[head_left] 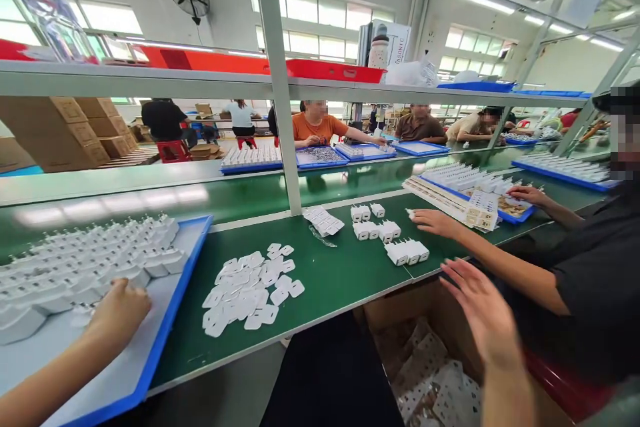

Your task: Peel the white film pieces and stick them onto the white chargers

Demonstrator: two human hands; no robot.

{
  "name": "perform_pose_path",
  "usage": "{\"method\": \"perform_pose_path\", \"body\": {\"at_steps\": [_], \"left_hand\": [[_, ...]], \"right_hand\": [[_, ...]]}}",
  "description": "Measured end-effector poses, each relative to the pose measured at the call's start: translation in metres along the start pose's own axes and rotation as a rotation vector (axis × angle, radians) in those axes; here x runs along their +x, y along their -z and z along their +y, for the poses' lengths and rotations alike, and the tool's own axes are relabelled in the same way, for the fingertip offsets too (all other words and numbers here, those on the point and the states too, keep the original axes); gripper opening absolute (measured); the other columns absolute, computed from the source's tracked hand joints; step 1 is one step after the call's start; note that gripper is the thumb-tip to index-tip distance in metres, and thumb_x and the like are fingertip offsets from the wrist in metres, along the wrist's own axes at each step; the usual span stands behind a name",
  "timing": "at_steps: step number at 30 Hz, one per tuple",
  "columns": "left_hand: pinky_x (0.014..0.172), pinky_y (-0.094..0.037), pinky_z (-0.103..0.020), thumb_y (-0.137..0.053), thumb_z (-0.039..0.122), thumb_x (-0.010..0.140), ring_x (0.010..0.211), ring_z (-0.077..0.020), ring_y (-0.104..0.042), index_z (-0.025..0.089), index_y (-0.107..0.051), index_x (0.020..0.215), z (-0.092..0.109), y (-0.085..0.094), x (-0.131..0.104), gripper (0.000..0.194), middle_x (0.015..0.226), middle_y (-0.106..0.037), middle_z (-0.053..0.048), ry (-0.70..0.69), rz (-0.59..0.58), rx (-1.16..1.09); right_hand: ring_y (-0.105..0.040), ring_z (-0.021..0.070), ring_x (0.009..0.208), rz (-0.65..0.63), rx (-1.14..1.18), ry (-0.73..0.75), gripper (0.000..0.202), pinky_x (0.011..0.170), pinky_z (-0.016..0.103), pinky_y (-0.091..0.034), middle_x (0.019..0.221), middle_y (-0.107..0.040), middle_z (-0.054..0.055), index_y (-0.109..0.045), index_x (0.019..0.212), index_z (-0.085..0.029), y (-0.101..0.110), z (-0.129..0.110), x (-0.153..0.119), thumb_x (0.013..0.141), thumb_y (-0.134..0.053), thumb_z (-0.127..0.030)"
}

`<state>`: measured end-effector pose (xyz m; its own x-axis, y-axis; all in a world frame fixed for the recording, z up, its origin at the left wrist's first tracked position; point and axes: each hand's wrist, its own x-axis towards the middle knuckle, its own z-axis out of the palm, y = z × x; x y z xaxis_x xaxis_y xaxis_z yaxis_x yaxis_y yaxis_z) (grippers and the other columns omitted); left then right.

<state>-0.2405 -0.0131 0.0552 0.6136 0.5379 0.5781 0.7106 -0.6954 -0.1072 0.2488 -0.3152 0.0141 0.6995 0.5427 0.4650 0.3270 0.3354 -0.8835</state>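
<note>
My left hand [119, 312] is closed over the blue-rimmed tray [173, 310] at the left, at the near edge of the rows of white chargers [100, 260]. Its fingers are curled around something I cannot make out, beside a small white piece. My right hand [483, 310] is raised off the table's front edge at the right, fingers apart, holding nothing. On the green table between them lies a loose pile of flat white covers [245, 293]. Several white chargers with pins up [407, 252] stand in small groups nearer my right hand.
A person's hand [435, 221] reaches in from the right near the chargers. Farther right are label sheets [450, 203] and another blue tray [520, 215]. A metal post [285, 147] rises behind the covers. Below the table edge is a cardboard box [390, 312] with plastic sheets.
</note>
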Motion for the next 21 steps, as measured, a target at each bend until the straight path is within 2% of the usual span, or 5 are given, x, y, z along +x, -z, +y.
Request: {"method": "perform_pose_path", "body": {"at_steps": [5,10,16,19,21], "left_hand": [[0.073,-0.05,-0.052,-0.017,0.03,0.089,0.061,-0.0282,-0.062,0.023,-0.056,0.065,0.033,0.026,0.002,0.047,0.068,-0.067,-0.007,-0.196,0.032,0.224],[0.082,-0.048,-0.051,-0.035,0.021,0.088,0.085,-0.0292,-0.069,0.026,-0.065,0.097,0.105,0.032,-0.019,0.032,0.099,-0.074,-0.003,-0.309,0.101,0.194],[0.088,-0.048,-0.036,-0.05,0.02,0.09,0.092,-0.0222,-0.069,0.015,-0.06,0.119,0.192,0.006,-0.027,0.031,0.114,-0.071,-0.008,-0.202,0.219,-0.021],[0.093,-0.048,-0.037,-0.052,0.019,0.09,0.108,-0.024,-0.064,0.014,-0.055,0.127,0.232,-0.007,-0.022,0.037,0.123,-0.067,-0.01,-0.133,0.227,-0.144],[0.098,-0.046,-0.039,-0.054,0.018,0.09,0.118,-0.0255,-0.06,0.014,-0.052,0.131,0.253,-0.011,-0.017,0.041,0.128,-0.064,-0.011,-0.105,0.215,-0.212]], "right_hand": [[-0.037,0.0372,0.132,0.067,-0.545,0.03,0.07,0.105,0.053,-0.033,0.14,-0.044,0.021,-0.044,0.137,-0.014,-0.053,0.079,0.056,0.074,-0.064,-0.037],[-0.046,0.0394,0.122,0.105,-0.629,-0.017,0.061,0.101,0.053,-0.036,0.128,-0.054,0.024,-0.052,0.125,-0.011,-0.055,0.099,0.062,0.072,-0.061,-0.041],[-0.052,0.038,0.108,0.208,-0.68,-0.019,0.058,0.092,0.05,-0.042,0.117,-0.058,0.024,-0.056,0.115,-0.011,-0.046,0.087,0.056,0.069,-0.064,-0.045],[-0.052,0.0366,0.105,0.262,-0.69,-0.004,0.065,0.09,0.049,-0.042,0.117,-0.055,0.022,-0.052,0.12,-0.011,-0.05,0.055,0.032,0.069,-0.067,-0.048],[-0.054,0.0344,0.104,0.203,-0.661,0.018,0.069,0.087,0.046,-0.045,0.118,-0.055,0.018,-0.049,0.124,-0.014,-0.06,0.026,0.004,0.069,-0.07,-0.048]]}}
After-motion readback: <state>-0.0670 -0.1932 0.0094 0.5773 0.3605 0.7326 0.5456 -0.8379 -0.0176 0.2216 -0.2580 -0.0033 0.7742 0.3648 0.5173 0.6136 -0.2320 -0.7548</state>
